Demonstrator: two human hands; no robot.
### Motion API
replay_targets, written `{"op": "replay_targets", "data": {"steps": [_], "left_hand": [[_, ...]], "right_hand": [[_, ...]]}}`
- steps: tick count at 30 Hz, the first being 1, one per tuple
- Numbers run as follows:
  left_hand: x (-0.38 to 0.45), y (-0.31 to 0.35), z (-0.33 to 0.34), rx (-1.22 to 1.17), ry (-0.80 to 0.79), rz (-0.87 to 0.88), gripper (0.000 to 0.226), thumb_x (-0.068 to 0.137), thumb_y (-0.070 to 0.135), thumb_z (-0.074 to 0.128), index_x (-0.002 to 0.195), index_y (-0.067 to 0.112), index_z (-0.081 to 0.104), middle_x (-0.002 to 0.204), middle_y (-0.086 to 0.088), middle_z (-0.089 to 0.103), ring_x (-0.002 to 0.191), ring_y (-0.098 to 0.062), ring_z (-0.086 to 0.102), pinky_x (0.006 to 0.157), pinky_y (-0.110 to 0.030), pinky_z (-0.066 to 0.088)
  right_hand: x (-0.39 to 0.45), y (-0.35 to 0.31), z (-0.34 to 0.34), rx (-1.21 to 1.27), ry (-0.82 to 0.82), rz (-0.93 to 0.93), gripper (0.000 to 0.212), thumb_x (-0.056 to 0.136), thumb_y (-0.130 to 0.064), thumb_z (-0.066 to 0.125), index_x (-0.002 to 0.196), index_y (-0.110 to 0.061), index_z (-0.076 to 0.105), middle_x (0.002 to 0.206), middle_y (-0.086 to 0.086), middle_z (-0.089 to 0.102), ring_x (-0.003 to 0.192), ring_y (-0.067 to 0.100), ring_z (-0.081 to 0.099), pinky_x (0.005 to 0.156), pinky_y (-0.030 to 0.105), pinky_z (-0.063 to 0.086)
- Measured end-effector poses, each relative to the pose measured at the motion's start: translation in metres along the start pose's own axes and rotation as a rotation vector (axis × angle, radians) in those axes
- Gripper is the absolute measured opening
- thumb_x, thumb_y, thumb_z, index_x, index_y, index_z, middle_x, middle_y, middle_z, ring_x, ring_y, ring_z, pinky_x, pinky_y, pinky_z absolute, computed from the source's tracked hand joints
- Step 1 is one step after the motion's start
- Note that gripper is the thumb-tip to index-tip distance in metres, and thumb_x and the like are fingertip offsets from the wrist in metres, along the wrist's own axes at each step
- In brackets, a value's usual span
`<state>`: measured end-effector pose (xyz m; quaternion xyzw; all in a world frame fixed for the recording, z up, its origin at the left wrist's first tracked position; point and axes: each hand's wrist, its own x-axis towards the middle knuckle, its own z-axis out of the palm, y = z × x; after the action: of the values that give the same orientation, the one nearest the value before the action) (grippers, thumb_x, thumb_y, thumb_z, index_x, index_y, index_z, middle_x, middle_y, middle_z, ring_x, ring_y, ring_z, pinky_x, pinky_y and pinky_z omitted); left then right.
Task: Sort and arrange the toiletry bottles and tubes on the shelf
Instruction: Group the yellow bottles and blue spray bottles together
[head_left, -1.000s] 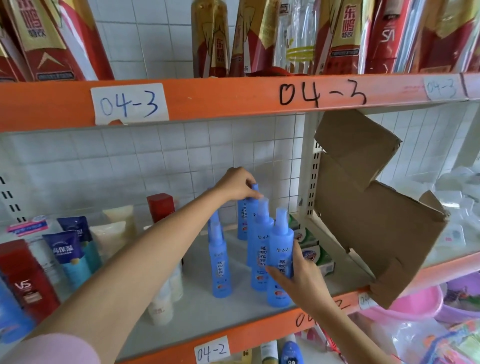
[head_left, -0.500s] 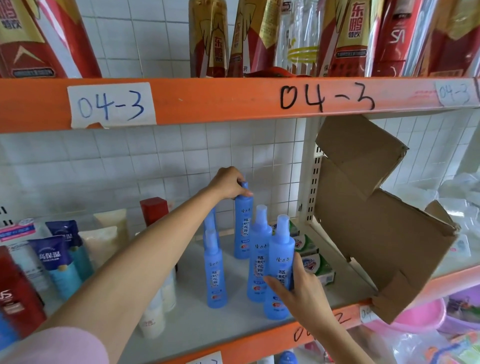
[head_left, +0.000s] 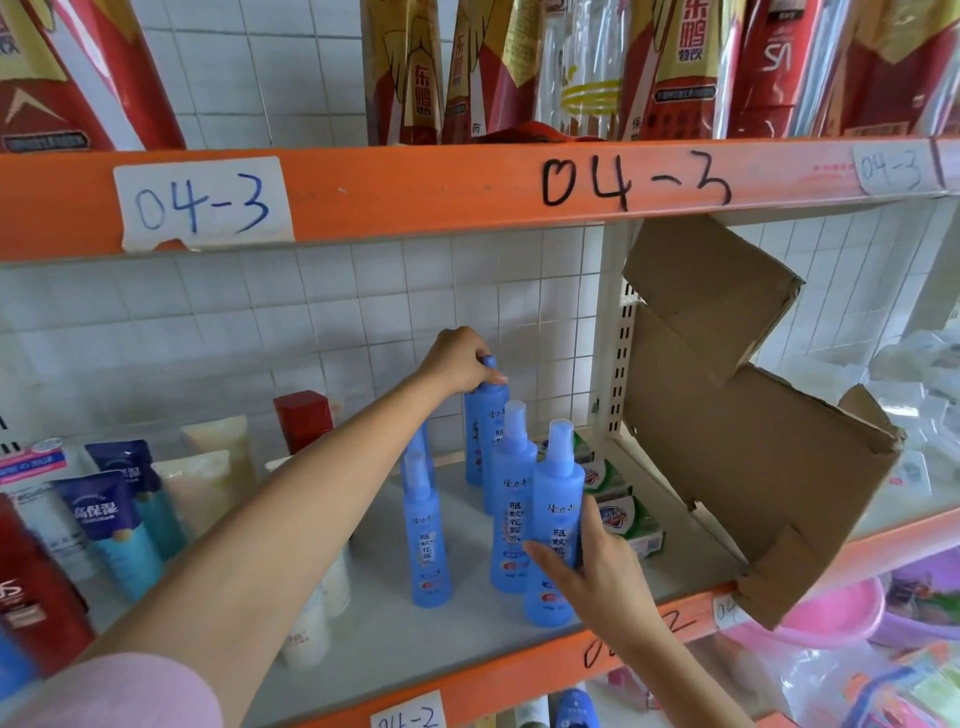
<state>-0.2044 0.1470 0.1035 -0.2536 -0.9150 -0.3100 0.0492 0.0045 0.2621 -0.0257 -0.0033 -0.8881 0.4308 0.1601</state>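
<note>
Several blue spray bottles stand in a cluster on the grey shelf (head_left: 467, 634). My left hand (head_left: 460, 358) reaches deep in and grips the cap of the rear blue bottle (head_left: 485, 436). My right hand (head_left: 587, 566) holds the front blue bottle (head_left: 553, 499) around its lower body, near the shelf's front edge. Between them stands a middle blue bottle (head_left: 511, 493), and a further one (head_left: 426, 535) is at the left, beside my forearm. Blue, cream and red tubes (head_left: 119, 514) stand at the left.
A torn cardboard sheet (head_left: 737, 441) leans against the shelf upright on the right. Green soap boxes (head_left: 628, 519) are stacked behind the bottles. The orange beam (head_left: 467, 187) marked 04-3 runs overhead, with red packages on top. Pink and purple basins (head_left: 852, 613) sit below right.
My left hand has pushed the rear bottle further back and straightened it. My right hand keeps hold of the front bottle, almost in place. The view has tilted slightly.
</note>
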Motion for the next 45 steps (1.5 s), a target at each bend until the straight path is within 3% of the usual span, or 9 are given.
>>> {"op": "replay_targets", "data": {"steps": [6, 14, 17, 20, 23, 27, 30, 34, 45], "left_hand": [[0.002, 0.000, 0.001, 0.069, -0.011, 0.035, 0.028, 0.072, 0.022, 0.078, 0.068, 0.008, 0.054, 0.067, -0.011, 0.050, 0.064, -0.018, 0.047, 0.065, -0.030, 0.039], [-0.014, 0.005, -0.010, 0.111, 0.039, 0.069, 0.038, 0.073, 0.028, 0.077, 0.102, 0.008, 0.063, 0.096, -0.003, 0.063, 0.087, -0.016, 0.058, 0.082, -0.029, 0.049], [-0.043, 0.022, -0.023, -0.138, 0.175, 0.166, 0.020, 0.079, 0.029, 0.071, 0.089, 0.012, 0.066, 0.083, 0.001, 0.066, 0.075, -0.012, 0.062, 0.075, -0.028, 0.054], [-0.077, 0.041, -0.034, -0.335, -0.094, 0.248, 0.017, 0.082, 0.031, 0.067, 0.084, 0.014, 0.066, 0.082, -0.004, 0.069, 0.075, -0.015, 0.067, 0.072, -0.029, 0.057], [-0.098, 0.044, -0.033, -0.110, -0.258, 0.335, 0.025, 0.076, 0.035, 0.072, 0.092, 0.016, 0.069, 0.091, 0.003, 0.070, 0.087, -0.009, 0.065, 0.081, -0.023, 0.052], [-0.098, 0.038, -0.022, 0.115, -0.249, 0.324, 0.028, 0.075, 0.022, 0.074, 0.100, 0.020, 0.064, 0.092, 0.004, 0.063, 0.088, -0.015, 0.059, 0.080, -0.028, 0.048], [-0.089, 0.036, -0.021, 0.127, -0.173, 0.296, 0.026, 0.075, 0.015, 0.074, 0.099, 0.015, 0.064, 0.076, 0.011, 0.053, 0.076, -0.012, 0.052, 0.068, -0.022, 0.043], [-0.072, 0.034, -0.027, 0.148, -0.089, 0.262, 0.027, 0.073, 0.013, 0.074, 0.098, 0.014, 0.066, 0.087, 0.002, 0.058, 0.077, -0.012, 0.051, 0.061, -0.016, 0.038], [-0.057, 0.016, -0.014, 0.095, -0.126, 0.187, 0.038, 0.077, 0.013, 0.072, 0.113, 0.016, 0.059, 0.095, -0.002, 0.060, 0.088, -0.013, 0.057, 0.076, -0.023, 0.043]], "right_hand": [[0.000, -0.001, -0.001, -0.011, 0.001, 0.013, 0.040, 0.085, -0.044, 0.058, 0.114, -0.035, 0.033, 0.094, -0.019, 0.062, 0.071, 0.008, 0.070, 0.062, 0.030, 0.058], [0.001, -0.002, 0.001, -0.053, 0.001, 0.020, 0.047, 0.085, -0.045, 0.058, 0.121, -0.025, 0.037, 0.096, -0.019, 0.059, 0.073, 0.009, 0.070, 0.063, 0.030, 0.058], [0.000, -0.002, 0.002, -0.066, 0.014, 0.028, 0.046, 0.085, -0.045, 0.058, 0.120, -0.024, 0.038, 0.096, -0.019, 0.059, 0.072, 0.009, 0.070, 0.063, 0.030, 0.058], [0.000, -0.003, 0.003, -0.083, 0.019, 0.029, 0.045, 0.085, -0.047, 0.056, 0.118, -0.024, 0.038, 0.094, -0.019, 0.059, 0.068, 0.006, 0.070, 0.060, 0.029, 0.057], [-0.001, -0.005, 0.004, -0.102, 0.025, 0.024, 0.044, 0.085, -0.048, 0.054, 0.118, -0.023, 0.038, 0.092, -0.018, 0.061, 0.065, 0.006, 0.069, 0.059, 0.030, 0.056], [-0.002, -0.005, 0.005, -0.104, 0.041, 0.025, 0.043, 0.086, -0.047, 0.055, 0.118, -0.024, 0.038, 0.093, -0.017, 0.062, 0.065, 0.006, 0.069, 0.061, 0.032, 0.056], [-0.003, -0.006, 0.006, -0.086, 0.044, 0.037, 0.041, 0.085, -0.046, 0.056, 0.116, -0.025, 0.038, 0.093, -0.015, 0.065, 0.065, 0.007, 0.069, 0.062, 0.033, 0.057], [-0.001, -0.009, 0.008, -0.130, 0.059, 0.047, 0.040, 0.087, -0.045, 0.055, 0.114, -0.021, 0.038, 0.088, -0.009, 0.067, 0.069, 0.010, 0.068, 0.066, 0.034, 0.055], [0.025, -0.020, 0.020, -0.119, 0.021, 0.103, 0.039, 0.090, -0.039, 0.055, 0.114, -0.014, 0.037, 0.102, 0.002, 0.067, 0.059, 0.009, 0.059, 0.049, 0.015, 0.041]]}}
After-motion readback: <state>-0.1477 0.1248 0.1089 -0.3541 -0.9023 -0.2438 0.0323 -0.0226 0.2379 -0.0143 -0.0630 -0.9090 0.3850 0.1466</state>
